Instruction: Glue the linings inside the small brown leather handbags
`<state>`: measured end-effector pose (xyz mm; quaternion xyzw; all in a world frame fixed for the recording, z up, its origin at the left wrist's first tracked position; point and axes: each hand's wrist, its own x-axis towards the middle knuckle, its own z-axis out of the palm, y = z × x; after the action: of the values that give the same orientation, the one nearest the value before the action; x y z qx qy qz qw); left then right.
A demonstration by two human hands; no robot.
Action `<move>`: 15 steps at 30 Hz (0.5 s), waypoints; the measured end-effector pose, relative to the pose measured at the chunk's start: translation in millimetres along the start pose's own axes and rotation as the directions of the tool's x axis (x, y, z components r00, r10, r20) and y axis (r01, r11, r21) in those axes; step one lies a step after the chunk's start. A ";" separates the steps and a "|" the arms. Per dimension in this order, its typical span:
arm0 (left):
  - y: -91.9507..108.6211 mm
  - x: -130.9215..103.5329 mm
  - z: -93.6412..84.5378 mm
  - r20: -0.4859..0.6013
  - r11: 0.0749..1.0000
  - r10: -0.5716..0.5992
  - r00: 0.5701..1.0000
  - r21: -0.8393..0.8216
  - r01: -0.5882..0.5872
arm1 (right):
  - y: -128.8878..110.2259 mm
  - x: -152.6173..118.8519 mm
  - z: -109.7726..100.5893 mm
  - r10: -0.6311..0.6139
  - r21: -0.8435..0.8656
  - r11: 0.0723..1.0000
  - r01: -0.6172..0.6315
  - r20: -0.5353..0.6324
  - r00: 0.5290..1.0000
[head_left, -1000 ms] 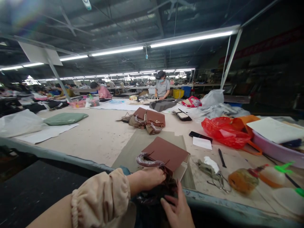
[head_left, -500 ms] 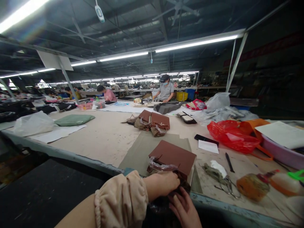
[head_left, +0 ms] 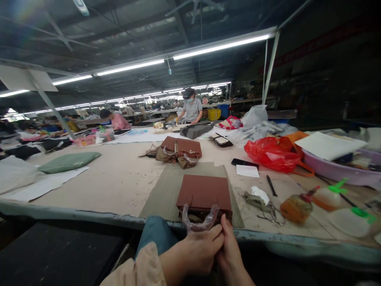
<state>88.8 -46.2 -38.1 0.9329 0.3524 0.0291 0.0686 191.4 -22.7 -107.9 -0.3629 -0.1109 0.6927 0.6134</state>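
A brown bag (head_left: 205,192) lies at the table's front edge, its plastic-wrapped handle (head_left: 198,225) arching toward me. My left hand (head_left: 201,246) is closed at the bag's near side, just below the handle, with its fingers curled. Pressed against it from the right is my right hand (head_left: 228,242), fingers together and pointing up to the bag's near right corner. What lies between the two hands is mostly hidden; it seems to be part of the bag. Under the bag is a grey-green sheet (head_left: 166,188).
Beyond it lie more brown bags (head_left: 181,149). To the right are a phone (head_left: 244,163), white card (head_left: 247,171), black pen (head_left: 271,185), red plastic bag (head_left: 272,154) and glue bottles (head_left: 296,209). A green pouch (head_left: 70,162) lies left. A person (head_left: 192,109) stands across the table.
The view has turned to the right. The brown bag now sits straighter, its handle standing clear. My hands have come together at its near edge, where the left one was reaching into dark material.
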 end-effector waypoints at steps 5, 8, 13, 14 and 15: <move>-4.4 -35.6 22.3 -0.238 0.955 -0.019 0.971 -0.292 -0.052 | 7.0 2.3 0.1 -0.075 -0.003 0.997 0.076 -0.131 0.989; -10.1 -62.4 44.7 -0.303 0.816 -0.337 0.891 -0.567 0.115 | 7.9 1.7 -1.6 -0.094 -0.035 0.995 0.091 -0.132 0.987; -15.9 -83.0 72.3 0.336 -0.198 -0.726 0.601 -0.938 0.285 | 1.2 -0.6 -4.9 -0.035 -0.090 0.996 0.025 -0.106 0.994; -16.9 -80.5 73.2 0.440 -0.371 -0.665 0.604 -0.896 0.244 | -0.5 -1.8 -5.4 -0.027 -0.098 0.995 0.017 -0.101 0.995; -18.2 -76.1 72.0 0.492 -0.489 -0.601 0.630 -0.850 0.197 | -2.3 -3.2 -5.9 -0.019 -0.103 0.995 0.008 -0.101 0.995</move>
<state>27.2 -90.8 -112.5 0.2546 0.5405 0.3781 0.7072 196.9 -26.8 -109.6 -0.4281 -0.1172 0.6625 0.6034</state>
